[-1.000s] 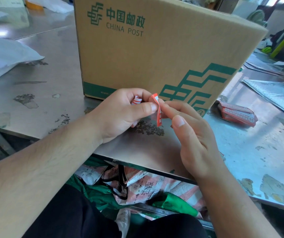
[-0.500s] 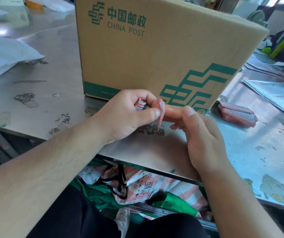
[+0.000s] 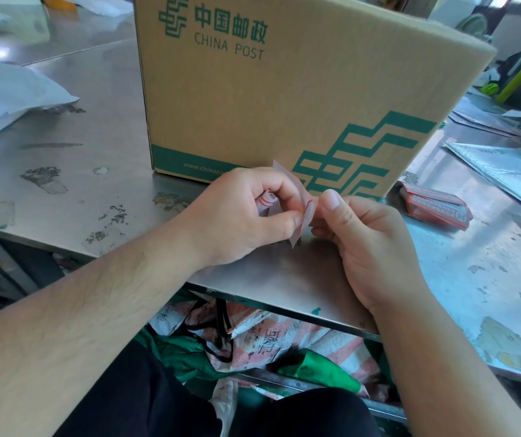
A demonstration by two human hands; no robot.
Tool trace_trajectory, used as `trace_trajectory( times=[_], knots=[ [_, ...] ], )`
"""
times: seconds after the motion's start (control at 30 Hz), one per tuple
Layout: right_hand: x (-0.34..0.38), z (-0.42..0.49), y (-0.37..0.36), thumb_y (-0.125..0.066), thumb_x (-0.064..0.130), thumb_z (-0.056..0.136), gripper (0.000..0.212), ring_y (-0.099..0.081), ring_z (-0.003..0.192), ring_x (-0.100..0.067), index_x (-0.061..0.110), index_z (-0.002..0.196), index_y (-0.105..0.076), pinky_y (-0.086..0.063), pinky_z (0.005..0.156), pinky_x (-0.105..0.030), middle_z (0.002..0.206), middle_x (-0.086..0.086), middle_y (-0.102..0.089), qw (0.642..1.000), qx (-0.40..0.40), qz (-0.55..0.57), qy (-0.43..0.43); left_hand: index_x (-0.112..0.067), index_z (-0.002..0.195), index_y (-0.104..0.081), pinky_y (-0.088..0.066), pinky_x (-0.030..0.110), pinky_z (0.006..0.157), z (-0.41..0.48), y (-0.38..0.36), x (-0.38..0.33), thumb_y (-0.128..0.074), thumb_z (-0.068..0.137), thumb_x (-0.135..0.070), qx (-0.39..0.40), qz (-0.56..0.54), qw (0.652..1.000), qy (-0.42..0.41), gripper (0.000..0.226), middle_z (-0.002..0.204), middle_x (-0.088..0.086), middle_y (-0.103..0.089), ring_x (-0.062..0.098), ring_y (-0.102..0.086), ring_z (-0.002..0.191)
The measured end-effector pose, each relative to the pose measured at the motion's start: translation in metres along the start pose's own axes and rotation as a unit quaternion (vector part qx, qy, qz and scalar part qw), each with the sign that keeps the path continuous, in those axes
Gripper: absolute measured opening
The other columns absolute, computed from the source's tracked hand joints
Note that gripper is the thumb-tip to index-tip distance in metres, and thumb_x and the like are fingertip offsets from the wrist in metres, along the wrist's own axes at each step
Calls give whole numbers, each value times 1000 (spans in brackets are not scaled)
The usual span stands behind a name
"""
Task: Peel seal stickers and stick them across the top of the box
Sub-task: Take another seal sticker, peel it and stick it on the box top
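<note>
both hands (image 3: 240, 216) pinching sticker (image 3: 305, 216) (box (image 3: 284, 99) behind)

Bare forearms (image 3: 89, 316), black trousers (image 3: 139, 402).

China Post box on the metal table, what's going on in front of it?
A person at the metal table holds a seal sticker in front of the cardboard box. The left hand pinches it on one side, the right hand on the other, apparently peeling it from its backing. Nothing is stuck on the box face that shows; its top is out of view.
</note>
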State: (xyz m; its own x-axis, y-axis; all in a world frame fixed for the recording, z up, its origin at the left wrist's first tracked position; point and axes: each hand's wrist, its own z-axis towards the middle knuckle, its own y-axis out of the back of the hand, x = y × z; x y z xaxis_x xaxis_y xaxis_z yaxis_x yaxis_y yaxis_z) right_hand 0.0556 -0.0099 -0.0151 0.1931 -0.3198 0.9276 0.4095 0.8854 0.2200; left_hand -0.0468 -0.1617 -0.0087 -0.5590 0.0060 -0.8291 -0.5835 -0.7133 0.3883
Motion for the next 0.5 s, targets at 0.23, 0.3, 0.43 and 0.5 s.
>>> trace_trajectory(
  times=[0.23, 0.3, 0.43, 0.5],
  knots=[
    [3, -2, 0, -65, 52, 83, 33, -53, 69, -10, 24, 70, -77, -42, 67, -27, 69, -3, -63, 1000, -17, -11, -8, -17, 76, -68, -50, 28, 78, 0, 0, 0, -68, 78, -18, -5, 9, 1000, -2, 2, 81, -4, -68, 12, -64, 79],
    [2, -1, 0, -65, 47, 88, 29, -55, 71, -12, 29, 71, -79, -45, 69, -33, 69, -4, -66, 1000, -17, -17, -1, -18, 76, -67, -49, 26, 77, 0, 0, 1, -68, 78, -18, -7, 6, 1000, -1, 2, 81, -3, -69, 12, -64, 79],
    [-1, 0, 2, -62, 45, 93, 29, -62, 80, -20, 26, 82, -81, -51, 80, -52, 83, -15, -74, 1000, -18, -18, 0, -20, 76, -67, -48, 21, 75, 0, 0, 2, -68, 78, -19, -6, -2, 1000, 4, 3, 81, -5, -69, 7, -62, 75],
    [-1, 0, 2, -62, 41, 93, 26, -64, 82, -19, 26, 82, -79, -52, 82, -50, 84, -5, -77, 1000, -22, -20, -5, -19, 77, -67, -45, 19, 73, 0, -1, 2, -67, 79, -19, -5, -5, 1000, 9, 2, 76, -10, -67, 2, -60, 71]
  ],
)
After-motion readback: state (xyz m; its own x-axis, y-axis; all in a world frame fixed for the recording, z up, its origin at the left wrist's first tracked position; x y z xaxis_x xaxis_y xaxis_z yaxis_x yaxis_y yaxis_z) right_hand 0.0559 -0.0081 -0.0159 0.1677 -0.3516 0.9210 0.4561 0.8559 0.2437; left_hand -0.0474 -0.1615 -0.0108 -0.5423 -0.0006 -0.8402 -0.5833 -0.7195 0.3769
